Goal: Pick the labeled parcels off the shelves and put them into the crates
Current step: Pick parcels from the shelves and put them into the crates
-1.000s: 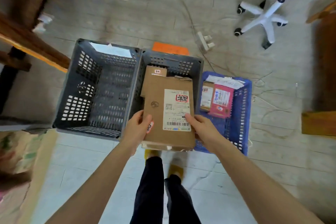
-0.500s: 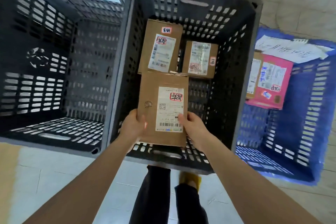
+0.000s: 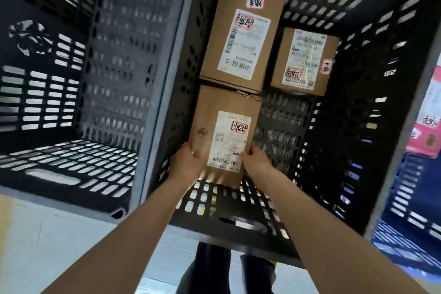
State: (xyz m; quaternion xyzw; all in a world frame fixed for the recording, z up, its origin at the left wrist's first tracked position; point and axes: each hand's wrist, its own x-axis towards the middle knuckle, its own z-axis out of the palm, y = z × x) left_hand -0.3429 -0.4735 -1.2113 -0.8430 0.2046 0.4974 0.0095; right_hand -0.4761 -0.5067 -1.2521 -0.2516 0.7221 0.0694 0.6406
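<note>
I hold a flat brown cardboard parcel [image 3: 224, 126] with a white barcode label low inside the middle grey crate [image 3: 393, 155]. My left hand [image 3: 186, 164] grips its near left edge and my right hand [image 3: 256, 162] its near right edge. The parcel's far end meets a larger labeled carton [image 3: 241, 33] at the crate's back. A smaller labeled carton [image 3: 305, 62] lies to the right of that one. Whether the held parcel rests on the crate floor, I cannot tell.
An empty dark grey crate [image 3: 78, 93] stands against the left of the middle one. At the right edge a blue crate [image 3: 410, 222] holds a pink parcel [image 3: 427, 136]. Pale tiled floor [image 3: 59, 241] and my legs show below.
Both hands have lowered the parcel from above the crates down deep into the middle crate, up against the back carton. My head has come much closer to the crates.
</note>
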